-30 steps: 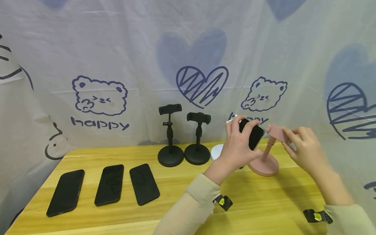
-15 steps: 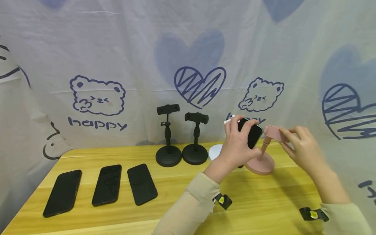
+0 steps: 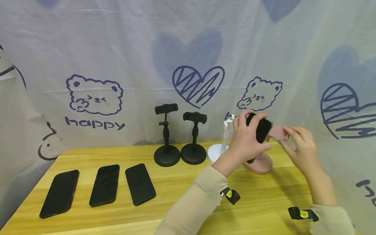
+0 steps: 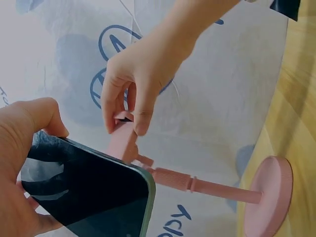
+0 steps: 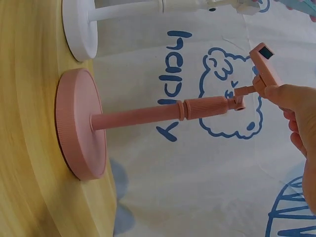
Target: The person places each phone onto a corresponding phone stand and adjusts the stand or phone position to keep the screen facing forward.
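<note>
My left hand (image 3: 245,140) grips a dark-screened smartphone (image 3: 263,130) by its edges, tilted in the air above the table. In the head view the phone overlaps part of the pink phone stand (image 3: 259,164). At the top of that stand, my right hand (image 3: 302,148) pinches the outer end of the pink clamp (image 3: 277,133) between thumb and fingers. The left wrist view has the phone's rim (image 4: 152,197) close in front of the clamp. The stand's round base (image 5: 81,123) rests upright on the table in the right wrist view, its post below the clamp.
A white phone stand (image 3: 215,152) stands left of the pink one, partly behind my left hand. Two black phone stands (image 3: 166,156) are farther left. Three black smartphones (image 3: 104,185) lie on the table's left side. A printed cloth (image 3: 138,81) hangs behind the table.
My left hand has moved right with the smartphone, so the phone now overlaps the pink clamp's near end. More of the white stand shows. My right hand stays on the clamp.
</note>
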Motion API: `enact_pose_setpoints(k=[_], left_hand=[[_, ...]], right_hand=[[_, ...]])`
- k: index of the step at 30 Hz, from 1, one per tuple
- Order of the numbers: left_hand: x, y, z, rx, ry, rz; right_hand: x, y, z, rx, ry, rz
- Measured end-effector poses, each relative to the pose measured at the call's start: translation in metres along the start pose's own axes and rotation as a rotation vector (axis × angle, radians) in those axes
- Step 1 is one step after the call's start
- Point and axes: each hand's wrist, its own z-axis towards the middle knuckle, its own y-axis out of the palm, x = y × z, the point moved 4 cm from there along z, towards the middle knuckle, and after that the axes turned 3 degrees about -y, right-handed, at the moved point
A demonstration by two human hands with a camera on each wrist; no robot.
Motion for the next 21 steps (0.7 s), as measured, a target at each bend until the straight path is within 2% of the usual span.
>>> enact_pose_setpoints(k=[7,10,14,21], left_hand=[[0.013,-0.003,0.008,0.045,0.06,0.02],[0.02,0.0,0.014,0.029,0.082,0.028],[0.026,0.009,0.023,0.001,0.082,0.011],[0.029,0.025,0.035,-0.056,0.084,-0.065]], right_hand=[[-0.001,-0.007,0.005,0.007,-0.064,-0.026],[-0.001,-0.01,0.005,0.002,-0.062,-0.037],[0.0,-0.012,0.004,-0.032,-0.038,-0.052],[0.0,-0.015,0.002,-0.037,-0.057,-0.06]])
